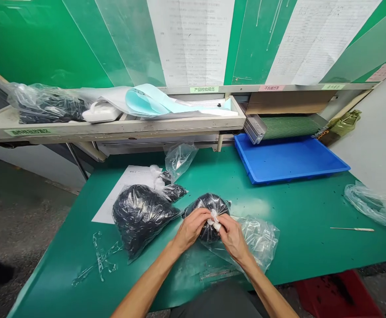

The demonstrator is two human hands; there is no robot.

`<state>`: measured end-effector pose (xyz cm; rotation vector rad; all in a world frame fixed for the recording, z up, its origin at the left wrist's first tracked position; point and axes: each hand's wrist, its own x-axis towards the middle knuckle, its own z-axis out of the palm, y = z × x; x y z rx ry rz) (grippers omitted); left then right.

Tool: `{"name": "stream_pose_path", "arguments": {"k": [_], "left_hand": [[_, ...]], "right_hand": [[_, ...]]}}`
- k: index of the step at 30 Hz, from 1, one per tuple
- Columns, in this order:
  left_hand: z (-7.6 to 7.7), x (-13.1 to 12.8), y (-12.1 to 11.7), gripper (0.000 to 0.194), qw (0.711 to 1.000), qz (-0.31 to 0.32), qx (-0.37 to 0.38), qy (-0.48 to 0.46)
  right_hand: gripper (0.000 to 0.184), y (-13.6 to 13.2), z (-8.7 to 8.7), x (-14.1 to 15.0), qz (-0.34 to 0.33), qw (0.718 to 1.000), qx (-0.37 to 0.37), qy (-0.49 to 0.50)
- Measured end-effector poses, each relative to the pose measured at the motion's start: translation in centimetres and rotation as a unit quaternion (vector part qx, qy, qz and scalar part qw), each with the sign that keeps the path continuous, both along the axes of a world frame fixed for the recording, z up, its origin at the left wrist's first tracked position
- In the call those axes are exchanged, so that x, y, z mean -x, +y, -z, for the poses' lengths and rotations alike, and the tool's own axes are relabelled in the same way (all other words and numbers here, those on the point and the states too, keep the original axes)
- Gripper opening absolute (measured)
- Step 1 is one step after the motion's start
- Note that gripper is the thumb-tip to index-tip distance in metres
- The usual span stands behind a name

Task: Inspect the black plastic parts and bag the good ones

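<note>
A clear plastic bag of black parts sits on the green table in front of me, its neck gathered and twisted at the top. My left hand pinches the gathered neck from the left. From the right, my right hand grips the same bunched plastic, fingers closed. An empty clear plastic bag lies beside and partly under my right hand. Left of my hands rests a larger clear bag of black parts. Small tied bags of black pieces lie just behind it.
A blue tray stands at the back right below a green ribbed conveyor belt. A thin pointed tool and coiled clear plastic lie at right. Plastic strips and a paper sheet are on the left. A shelf spans the back.
</note>
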<state>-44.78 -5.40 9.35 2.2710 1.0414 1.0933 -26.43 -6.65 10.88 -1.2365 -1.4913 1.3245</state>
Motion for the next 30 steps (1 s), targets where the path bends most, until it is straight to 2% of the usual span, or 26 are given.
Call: {"name": "stream_pose_path", "arguments": {"k": [5, 9, 11, 15, 19, 22, 24, 27, 30], "left_hand": [[-0.6, 0.7, -0.1, 0.033, 0.998, 0.046, 0.014, 0.029], [-1.6, 0.6, -0.3, 0.036, 0.992, 0.068, 0.001, 0.106], [-2.0, 0.2, -0.4, 0.032, 0.986, 0.069, -0.020, 0.153], [-2.7, -0.4, -0.9, 0.022, 0.973, 0.013, -0.075, 0.218], [-3.6, 0.4, -1.5, 0.017, 0.949, -0.050, -0.128, 0.284], [-4.3, 1.1, -1.6, 0.017, 0.931, -0.049, -0.103, 0.348], [-4.7, 1.2, -1.5, 0.017, 0.931, -0.050, -0.082, 0.352], [-5.2, 0.9, -1.6, 0.021, 0.951, -0.055, -0.045, 0.302], [-5.9, 0.3, -2.4, 0.021, 0.971, -0.046, 0.021, 0.235]], "right_hand": [[0.024, -0.1, -0.2, -0.2, -0.001, 1.000, 0.010, -0.005], [0.036, 0.9, -0.5, -1.2, 0.012, 0.998, 0.061, -0.015], [0.036, 1.9, -1.0, -1.3, 0.009, 0.996, 0.076, -0.036], [0.016, 3.6, -1.8, -0.3, -0.033, 0.993, 0.073, -0.090], [0.011, 4.2, -2.5, -0.4, -0.057, 0.987, 0.070, -0.132], [0.005, 4.1, -3.3, -1.8, -0.066, 0.983, 0.080, -0.150], [0.004, 3.9, -3.6, -2.6, -0.079, 0.981, 0.104, -0.142], [0.007, 3.0, -3.4, -2.7, -0.115, 0.975, 0.167, -0.085], [0.026, 1.7, -2.4, -1.5, -0.111, 0.973, 0.202, 0.006]]}}
